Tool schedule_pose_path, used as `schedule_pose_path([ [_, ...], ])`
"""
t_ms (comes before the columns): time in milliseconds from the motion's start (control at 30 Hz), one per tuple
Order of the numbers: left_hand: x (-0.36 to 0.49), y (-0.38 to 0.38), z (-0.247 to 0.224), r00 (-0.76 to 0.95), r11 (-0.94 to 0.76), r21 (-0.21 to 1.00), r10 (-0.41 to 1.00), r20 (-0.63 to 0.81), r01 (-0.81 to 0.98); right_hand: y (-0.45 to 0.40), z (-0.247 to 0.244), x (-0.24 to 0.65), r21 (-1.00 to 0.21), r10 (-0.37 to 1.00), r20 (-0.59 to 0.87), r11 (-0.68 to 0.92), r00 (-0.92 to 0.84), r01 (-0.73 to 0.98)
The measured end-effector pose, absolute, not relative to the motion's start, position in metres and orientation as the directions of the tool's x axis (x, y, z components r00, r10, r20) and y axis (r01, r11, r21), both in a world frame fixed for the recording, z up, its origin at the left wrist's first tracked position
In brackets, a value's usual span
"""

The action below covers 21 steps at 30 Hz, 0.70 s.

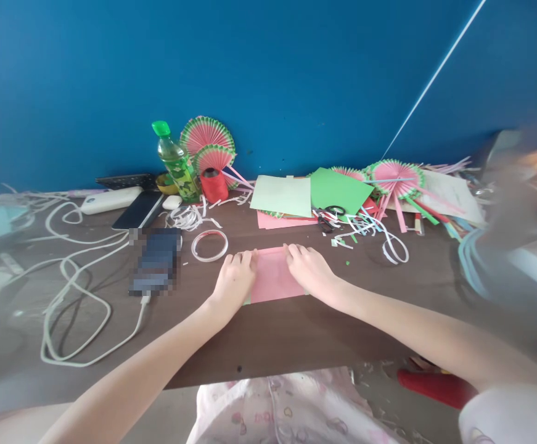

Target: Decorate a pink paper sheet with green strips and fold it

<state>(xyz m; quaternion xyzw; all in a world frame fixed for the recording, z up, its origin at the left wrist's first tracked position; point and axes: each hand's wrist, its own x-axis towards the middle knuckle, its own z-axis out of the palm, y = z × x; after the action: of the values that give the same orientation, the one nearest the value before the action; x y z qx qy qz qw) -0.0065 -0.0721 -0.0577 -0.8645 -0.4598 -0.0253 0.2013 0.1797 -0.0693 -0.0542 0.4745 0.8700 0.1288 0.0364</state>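
A pink paper sheet with green at its side edges lies on the brown table in front of me. A narrow fold runs along its far edge. My left hand grips the left end of that fold, its fingers curled. At the right end, my right hand pinches the same fold between bent fingers. Just left of my left hand lies a roll of double-sided tape.
Beyond the sheet are pale green paper, green paper, black scissors and white paper scraps. Pleated pink fans and a green-capped bottle stand by the blue wall. Phones and white cables lie left.
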Motion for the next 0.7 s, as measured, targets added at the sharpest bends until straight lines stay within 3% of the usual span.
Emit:
schedule_pose_path([
  [200, -0.011, -0.064, -0.053, 0.582, -0.49, -0.356, 0.783, 0.222, 0.796, -0.051, -0.044, 0.19, 0.119, 0.845, 0.006, 0.53, -0.534, 0.84],
  [333, -0.008, -0.05, -0.045, 0.564, -0.501, -0.296, 0.803, 0.191, 0.813, -0.032, -0.043, 0.199, -0.092, 0.863, 0.058, 0.505, -0.502, 0.858],
  [467, -0.01, -0.034, -0.039, 0.575, -0.565, -0.108, 0.807, 0.134, 0.818, -0.017, -0.042, 0.205, -0.337, 0.843, 0.052, 0.519, -0.535, 0.786],
  [600, -0.018, -0.025, -0.039, 0.622, -0.621, 0.165, 0.781, 0.054, 0.766, -0.008, -0.042, 0.209, -0.506, 0.822, 0.002, 0.492, -0.569, 0.709],
  [700, -0.022, -0.024, -0.04, 0.637, -0.622, 0.27, 0.77, 0.038, 0.735, -0.005, -0.039, 0.21, -0.602, 0.792, -0.075, 0.449, -0.606, 0.661],
])
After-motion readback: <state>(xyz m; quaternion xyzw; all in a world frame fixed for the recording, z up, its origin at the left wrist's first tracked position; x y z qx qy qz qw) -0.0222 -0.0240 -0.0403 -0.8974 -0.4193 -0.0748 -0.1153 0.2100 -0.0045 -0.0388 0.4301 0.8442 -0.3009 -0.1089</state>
